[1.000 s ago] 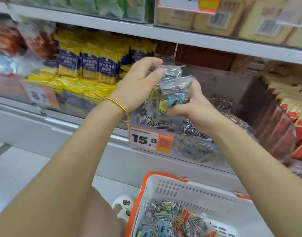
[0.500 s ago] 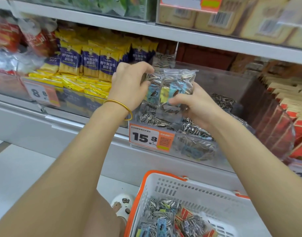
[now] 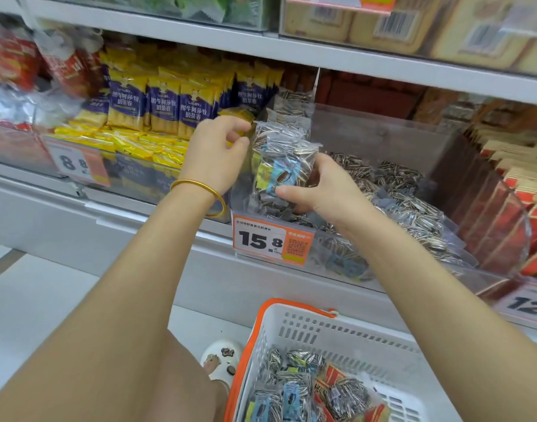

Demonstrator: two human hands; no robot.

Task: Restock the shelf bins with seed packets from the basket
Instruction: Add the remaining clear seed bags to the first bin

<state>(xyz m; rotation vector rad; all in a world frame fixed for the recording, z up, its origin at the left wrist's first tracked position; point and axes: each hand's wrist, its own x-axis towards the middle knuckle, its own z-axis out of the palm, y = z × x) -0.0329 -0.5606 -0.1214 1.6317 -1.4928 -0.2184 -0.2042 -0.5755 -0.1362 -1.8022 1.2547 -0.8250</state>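
A clear seed packet (image 3: 284, 166) with a blue and yellow label stands upright at the left end of the clear shelf bin (image 3: 382, 138), in front of other upright packets. My right hand (image 3: 322, 190) holds its lower right corner, thumb on the front. My left hand (image 3: 215, 153), with a gold bangle on the wrist, pinches the packet's upper left edge with curled fingers. More seed packets (image 3: 413, 208) lie flat in the bin to the right. The white basket (image 3: 337, 327) with an orange rim sits below, holding several seed packets (image 3: 294, 388).
A 15.8 price tag (image 3: 270, 242) hangs on the bin's front. Purple and yellow snack packs (image 3: 163, 108) fill the bin to the left, red boxes (image 3: 522, 202) the one to the right. A shelf board (image 3: 322, 53) runs overhead. My sandalled foot (image 3: 221, 357) is left of the basket.
Both hands have lowered the seed packet from above the bin down into its left end. The left hand's fingers have shifted to the packet's top left edge.
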